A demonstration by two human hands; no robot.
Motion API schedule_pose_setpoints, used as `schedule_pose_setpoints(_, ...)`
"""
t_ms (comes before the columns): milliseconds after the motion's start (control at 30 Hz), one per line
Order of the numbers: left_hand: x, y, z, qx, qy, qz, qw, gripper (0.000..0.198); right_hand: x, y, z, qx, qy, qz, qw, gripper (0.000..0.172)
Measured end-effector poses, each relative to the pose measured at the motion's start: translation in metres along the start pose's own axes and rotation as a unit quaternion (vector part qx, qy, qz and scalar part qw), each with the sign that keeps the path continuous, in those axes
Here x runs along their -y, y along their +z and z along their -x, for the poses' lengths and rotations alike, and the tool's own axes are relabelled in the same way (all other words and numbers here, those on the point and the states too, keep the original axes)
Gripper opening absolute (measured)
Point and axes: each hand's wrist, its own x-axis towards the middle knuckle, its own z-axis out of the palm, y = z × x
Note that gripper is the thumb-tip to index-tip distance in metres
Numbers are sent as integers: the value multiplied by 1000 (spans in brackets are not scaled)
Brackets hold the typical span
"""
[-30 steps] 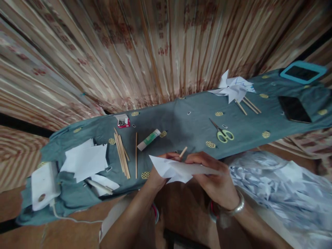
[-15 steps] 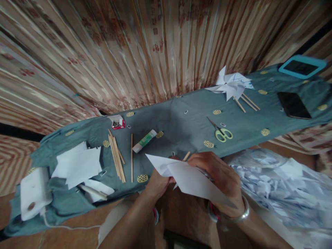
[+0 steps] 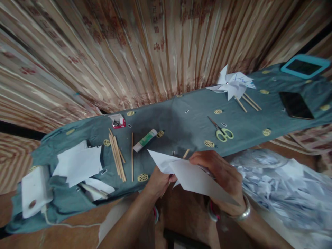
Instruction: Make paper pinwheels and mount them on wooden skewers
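Observation:
A white folded paper pinwheel (image 3: 192, 176) is held low before me, past the front edge of the cloth. My left hand (image 3: 159, 183) is closed beneath its left side, around a thin wooden stick (image 3: 186, 154) whose upper end shows behind the paper; most of those fingers are hidden. Over the right side of the paper curls my right hand (image 3: 220, 173), its fingers pressed on the folded blades. What lies under the fingertips at the centre is hidden. Green-handled scissors (image 3: 224, 134) lie beyond my right hand, and a glue stick (image 3: 145, 140) lies beyond the left.
On the green cloth (image 3: 176, 117) are wooden sticks (image 3: 117, 157), stacked paper (image 3: 84, 164), a small red box of metal pins (image 3: 118, 121), a white device (image 3: 36, 193) with a cord, finished pinwheels (image 3: 232, 84), a phone (image 3: 296, 104) and a blue-framed tablet (image 3: 305, 65). A plastic bag of paper (image 3: 282, 190) stands right.
The view has shifted very slightly. Both hands keep hold of the pinwheel and stick, with the paper tilted a little differently. Nothing on the cloth has moved.

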Motion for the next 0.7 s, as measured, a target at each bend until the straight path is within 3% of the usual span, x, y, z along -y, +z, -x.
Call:
schedule_pose_setpoints(333,2,2,1,35,-2,-2,999,44,1,-3,0,-10,19,-15,1000,18)
schedule_pose_setpoints(500,1,4,-1,26,-8,-10,1000,46,0,-3,0,-11,35,-27,999,16)
schedule_pose_setpoints(633,7,-1,-3,38,4,-10,999,44,-2,-4,5,-9,92,-46,995,14)
schedule_pose_setpoints(700,9,-3,-3,16,3,-12,1000,40,-3,-4,7,-6,135,-53,989,13)
